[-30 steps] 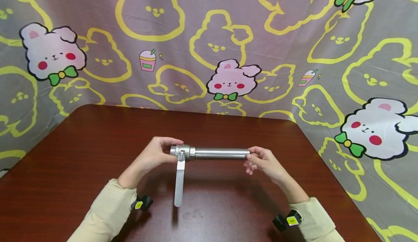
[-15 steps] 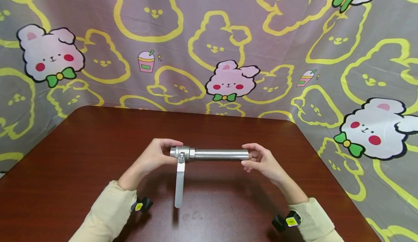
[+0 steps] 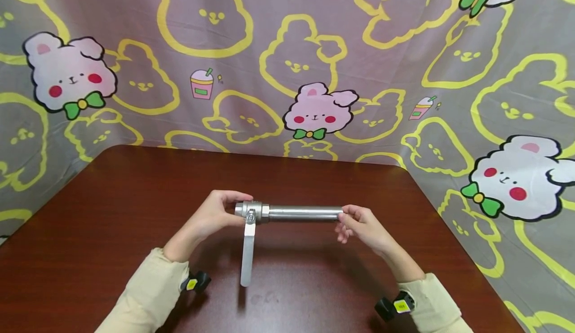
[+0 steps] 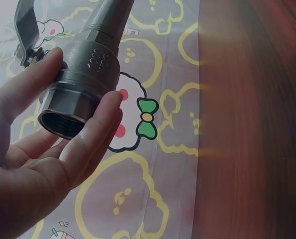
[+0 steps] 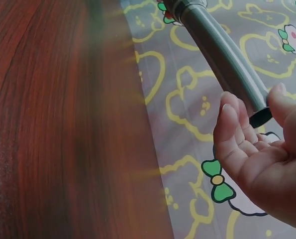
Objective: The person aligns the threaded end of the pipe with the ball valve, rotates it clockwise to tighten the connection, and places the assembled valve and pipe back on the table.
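Observation:
A steel ball valve [image 3: 251, 210] with a flat lever handle [image 3: 246, 255] hanging down is joined to a steel pipe [image 3: 305, 212], held level above the brown table [image 3: 112, 208]. My left hand [image 3: 215, 215] grips the valve body [image 4: 80, 79] between thumb and fingers; its open threaded end faces the left wrist camera. My right hand [image 3: 361, 223] pinches the pipe's far end [image 5: 254, 107] with thumb and fingertips, the other fingers loosely curled below it.
A cloth backdrop [image 3: 287, 63] printed with rabbits hangs behind and beside the table. The table's right edge [image 3: 444, 233] runs close to my right forearm. Both sleeves [image 3: 148, 293] are cream, with a wrist device on each.
My right hand's fingers have shifted on the pipe's end, wrapping over it half a second ago and now pinching it again. The left hand and valve stay put.

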Tool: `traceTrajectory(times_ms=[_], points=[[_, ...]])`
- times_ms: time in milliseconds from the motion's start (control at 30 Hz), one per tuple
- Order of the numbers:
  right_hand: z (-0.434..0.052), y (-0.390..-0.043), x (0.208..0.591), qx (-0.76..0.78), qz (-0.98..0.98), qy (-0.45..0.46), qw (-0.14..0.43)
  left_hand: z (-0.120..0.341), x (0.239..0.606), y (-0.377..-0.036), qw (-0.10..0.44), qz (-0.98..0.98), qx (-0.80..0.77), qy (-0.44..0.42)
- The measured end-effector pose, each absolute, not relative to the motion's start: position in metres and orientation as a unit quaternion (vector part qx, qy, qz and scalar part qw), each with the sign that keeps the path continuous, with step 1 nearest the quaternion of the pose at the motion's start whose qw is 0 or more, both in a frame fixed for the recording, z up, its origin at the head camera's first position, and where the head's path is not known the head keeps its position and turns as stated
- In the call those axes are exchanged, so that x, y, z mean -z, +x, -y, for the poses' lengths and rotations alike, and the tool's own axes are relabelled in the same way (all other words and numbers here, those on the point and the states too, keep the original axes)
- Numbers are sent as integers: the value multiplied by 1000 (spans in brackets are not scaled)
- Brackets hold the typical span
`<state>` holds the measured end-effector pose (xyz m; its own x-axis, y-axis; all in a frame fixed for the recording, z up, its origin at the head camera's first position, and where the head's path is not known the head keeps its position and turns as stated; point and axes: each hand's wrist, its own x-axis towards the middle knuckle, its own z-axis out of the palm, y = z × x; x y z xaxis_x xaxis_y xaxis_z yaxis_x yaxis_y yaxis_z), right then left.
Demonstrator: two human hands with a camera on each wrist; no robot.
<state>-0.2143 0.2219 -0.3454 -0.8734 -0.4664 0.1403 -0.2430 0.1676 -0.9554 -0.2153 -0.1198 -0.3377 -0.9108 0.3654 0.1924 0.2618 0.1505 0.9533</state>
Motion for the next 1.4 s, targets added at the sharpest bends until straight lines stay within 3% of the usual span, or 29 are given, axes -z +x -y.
traceTrajectory(times_ms=[333,767,1133,1400], points=[[-218,-212,340,614,-763,-181,89,118,337,-215,31,-763,-611,209],[-221,-211,341,611,-752,-238,64,119,337,-215,35,-763,-609,213],[-222,-212,340,611,-749,-244,75,120,335,-214,37,-767,-607,207],[-217,-210,339,626,-753,-190,65,118,335,-214,35,-761,-611,213]])
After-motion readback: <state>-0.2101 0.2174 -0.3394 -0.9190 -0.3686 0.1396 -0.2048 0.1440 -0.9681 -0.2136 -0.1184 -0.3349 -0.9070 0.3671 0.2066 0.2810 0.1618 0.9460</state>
